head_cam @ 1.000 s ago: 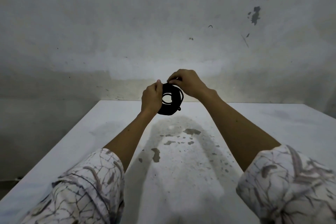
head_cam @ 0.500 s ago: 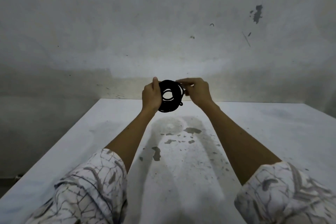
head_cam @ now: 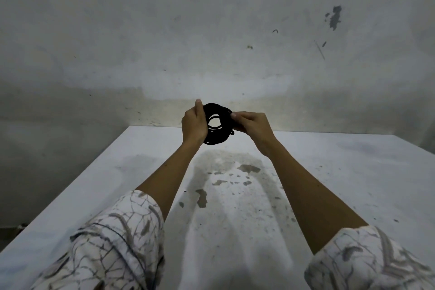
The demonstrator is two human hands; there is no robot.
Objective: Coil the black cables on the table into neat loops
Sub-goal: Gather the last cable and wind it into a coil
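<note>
A black cable (head_cam: 217,135), wound into a small round coil of several turns, is held upright in the air above the far end of the white table (head_cam: 353,172). My left hand (head_cam: 194,125) grips the coil's left side, thumb up along its rim. My right hand (head_cam: 253,125) pinches the coil's right side, where a short end of the cable sticks out. Both arms are stretched forward over the table.
The table top is white, with grey stains and chipped patches (head_cam: 235,176) in its middle. A stained grey wall (head_cam: 211,30) rises right behind the table's far edge. No other cable shows on the table.
My right hand has come down from the top of the coil to its right side. The coil has been raised slightly and my left thumb now points up.
</note>
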